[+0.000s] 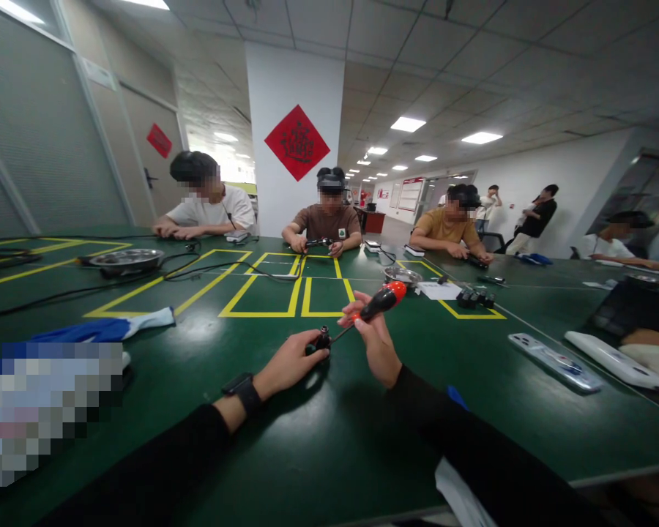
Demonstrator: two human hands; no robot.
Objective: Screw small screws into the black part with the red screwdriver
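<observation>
"Head view, centre of the frame: what did the right hand (376,337) have?"

"It was closed around a red-and-black screwdriver with a bulbous handle (383,301) and a thin metal shaft, handle toward the upper right, tilted."

"And the left hand (291,360)?"

"Its thumb and fingers were pinched on a small black part with a shiny metal top (323,340), just left of centre-right, over the dark green tabletop (307,468). The shaft pointed down-left to that part; I could not tell whether its tip was seated."

"What lay around them?"

"At left, a blue-and-white glove (104,329). Right of centre, a white sheet of paper (438,290) lay beside a cluster of black blocky parts (475,298). Farther right was a silvery rectangular phone (554,362)."

"Anyone opposite?"

"Yes, a person in a brown T-shirt (329,219) sat at upper centre, both hands at a dark object."
</observation>
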